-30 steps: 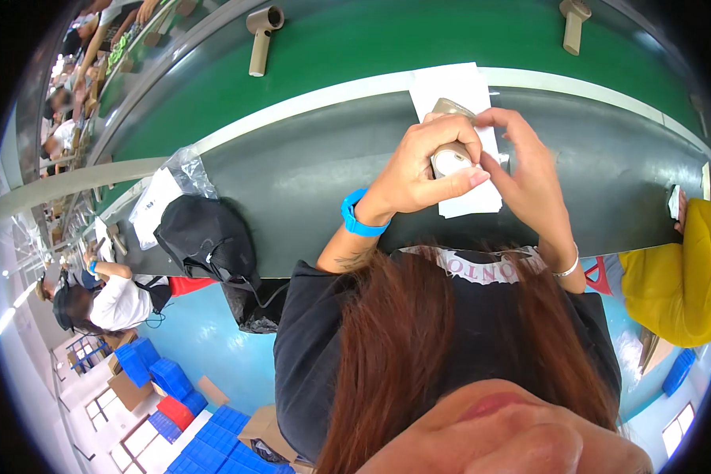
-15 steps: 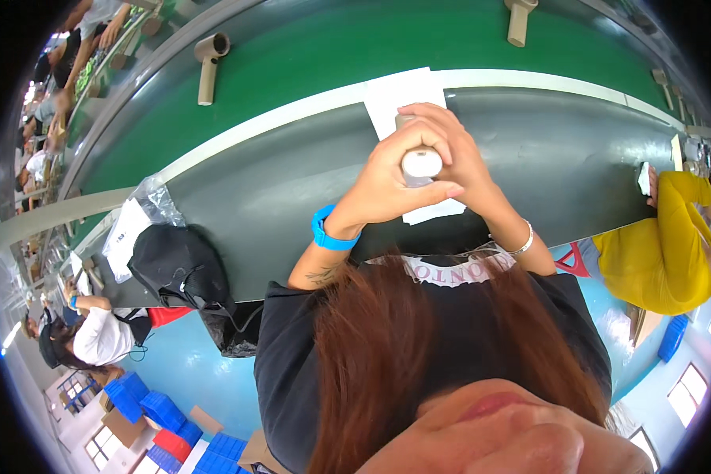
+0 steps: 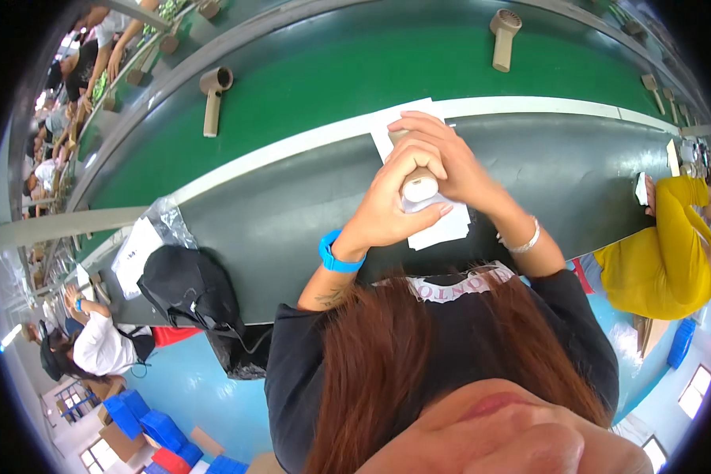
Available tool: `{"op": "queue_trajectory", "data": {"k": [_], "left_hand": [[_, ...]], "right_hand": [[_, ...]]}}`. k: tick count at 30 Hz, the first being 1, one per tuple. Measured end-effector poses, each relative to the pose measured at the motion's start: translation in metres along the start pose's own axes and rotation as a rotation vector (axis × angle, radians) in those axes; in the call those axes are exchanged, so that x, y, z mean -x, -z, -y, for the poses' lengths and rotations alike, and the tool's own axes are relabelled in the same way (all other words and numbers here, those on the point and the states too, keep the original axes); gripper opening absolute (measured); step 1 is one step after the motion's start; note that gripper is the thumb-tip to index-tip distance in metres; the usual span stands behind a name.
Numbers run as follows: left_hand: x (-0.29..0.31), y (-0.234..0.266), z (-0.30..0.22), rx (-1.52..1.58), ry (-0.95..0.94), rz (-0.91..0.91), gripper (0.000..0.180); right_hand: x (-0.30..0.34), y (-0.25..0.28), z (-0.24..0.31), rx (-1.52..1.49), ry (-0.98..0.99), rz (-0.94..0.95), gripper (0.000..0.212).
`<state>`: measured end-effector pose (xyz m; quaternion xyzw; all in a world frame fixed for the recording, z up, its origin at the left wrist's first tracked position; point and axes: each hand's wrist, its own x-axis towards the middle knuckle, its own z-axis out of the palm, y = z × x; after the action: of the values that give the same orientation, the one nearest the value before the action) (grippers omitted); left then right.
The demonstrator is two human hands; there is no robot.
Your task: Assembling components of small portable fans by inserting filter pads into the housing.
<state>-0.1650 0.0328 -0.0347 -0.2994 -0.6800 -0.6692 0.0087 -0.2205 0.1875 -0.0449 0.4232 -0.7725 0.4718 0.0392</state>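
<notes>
Both my hands are wrapped round what looks like a beige handheld fan, held above the bench. Its pale rounded end (image 3: 420, 186) faces me, and most of its body is hidden behind my fingers. My left hand (image 3: 395, 207), with a blue band at the wrist, curls round the near end, its thumb below. Farther along, my right hand (image 3: 468, 170) is closed over the other side, fingers bent across the far part. White paper sheets (image 3: 442, 229) lie on the bench beneath my hands.
Beige handheld fans (image 3: 212, 101) lie on the green conveyor belt (image 3: 332, 79) beyond the dark bench (image 3: 292, 197). At left rest a black bag (image 3: 188, 286) and papers in clear plastic (image 3: 146, 245). A person in a yellow sleeve (image 3: 648, 268) works at right.
My view has tilted, so bench and hands appear lower. The held fan's near end has turned a little, showing more beige. The right-hand fan on the belt has shifted left. Both hands keep their hold.
</notes>
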Motion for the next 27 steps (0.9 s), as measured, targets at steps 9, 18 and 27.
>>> {"op": "queue_trajectory", "data": {"k": [9,18,27], "left_hand": [[-0.013,0.018,0.004,-0.515,0.114,-0.052,0.069],[0.014,0.01,0.066,-0.796,0.191,0.129,0.078],[0.01,0.001,0.076,-0.86,0.163,0.073,0.073]], "right_hand": [[-0.085,0.082,-0.146,1.032,0.237,0.119,0.02],[-0.046,0.057,-0.111,0.86,0.17,-0.083,0.021],[0.098,0.004,-0.003,0.15,-0.518,-0.056,0.014]]}}
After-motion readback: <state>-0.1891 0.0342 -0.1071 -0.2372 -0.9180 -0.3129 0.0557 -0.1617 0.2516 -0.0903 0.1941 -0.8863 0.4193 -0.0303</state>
